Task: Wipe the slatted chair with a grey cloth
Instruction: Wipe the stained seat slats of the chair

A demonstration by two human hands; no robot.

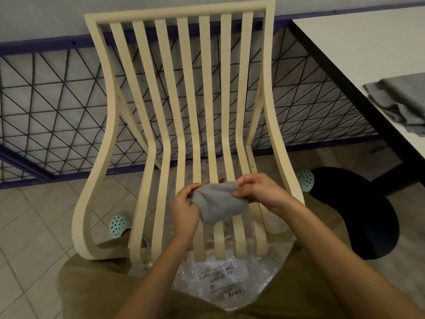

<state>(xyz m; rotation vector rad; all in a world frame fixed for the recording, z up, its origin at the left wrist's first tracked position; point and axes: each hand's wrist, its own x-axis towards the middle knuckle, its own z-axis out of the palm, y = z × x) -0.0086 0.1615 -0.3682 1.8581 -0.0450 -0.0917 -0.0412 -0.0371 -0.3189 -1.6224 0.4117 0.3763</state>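
Ok so, everything relative to the slatted chair (179,12). The grey cloth (217,203) is bunched in a lump just above the seat slats, near the front edge and about mid-width. The fingers of both hands are clamped on it. The left hand (184,212) is curled round its left end and the right hand (255,189) is pinching its upper right edge. Neither hand is nearer, both are right over the seat.

The slats run lengthwise away from me and up into the backrest, so I reckon strokes should follow that line, straight down from the cloth first. There's a brownish spot (222,180) on a slat just beyond the cloth.

A crinkly plastic bag (220,279) lies under the seat. To the chair's right there's a desk (345,42) with a spare cloth (400,100) on it. A wire fence (57,100) stands behind the backrest. Nothing blocks the way.
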